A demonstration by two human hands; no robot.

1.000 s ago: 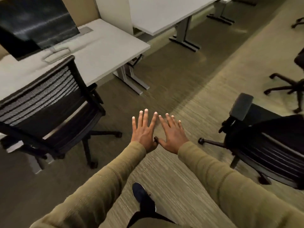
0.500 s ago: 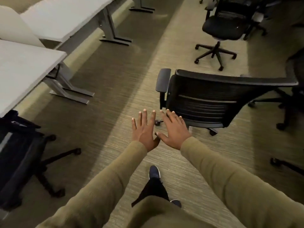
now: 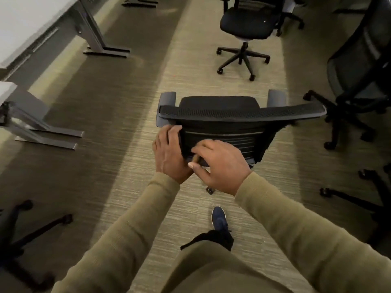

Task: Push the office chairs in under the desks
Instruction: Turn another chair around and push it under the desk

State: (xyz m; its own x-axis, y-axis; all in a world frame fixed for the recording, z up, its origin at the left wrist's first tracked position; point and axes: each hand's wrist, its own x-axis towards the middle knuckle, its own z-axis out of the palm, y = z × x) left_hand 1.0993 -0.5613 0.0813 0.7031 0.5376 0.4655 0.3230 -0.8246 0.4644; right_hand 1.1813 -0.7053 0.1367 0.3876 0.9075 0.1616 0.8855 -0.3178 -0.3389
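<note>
A person in an olive knit sweater reaches a black mesh-backed office chair (image 3: 232, 123) standing loose in the middle of a carpeted aisle. Half a second ago both hands hovered flat and fingers-out, short of the chair; a second ago the view was on a different chair, already against a desk. Now the hands have closed the gap and the chair sits square in front of the body, its backrest toward the person — a sign, it seems, that the reach is over and the push is about to begin.

The left hand (image 3: 169, 153) wraps the left edge of the backrest, fingers curled over the frame just below the padded grey armrest (image 3: 167, 102). The right hand (image 3: 220, 166) lies against the lower slats of the backrest, fingers bent and loosely spread, the thumb angled toward the left hand; whether it grips or merely presses cannot be told. Neither hand is fully clenched.

The chair is well apart from the white-topped desks with grey metal legs (image 3: 31, 28) along the left wall, so it would need to be turned and rolled left to go under one. More black swivel chairs stand out in the open — one ahead (image 3: 245, 26), another at the right edge (image 3: 364, 66) — suggesting most of the job remains. One dark blue shoe (image 3: 219, 217) steps forward on the striped beige carpet (image 3: 190, 60).
</note>
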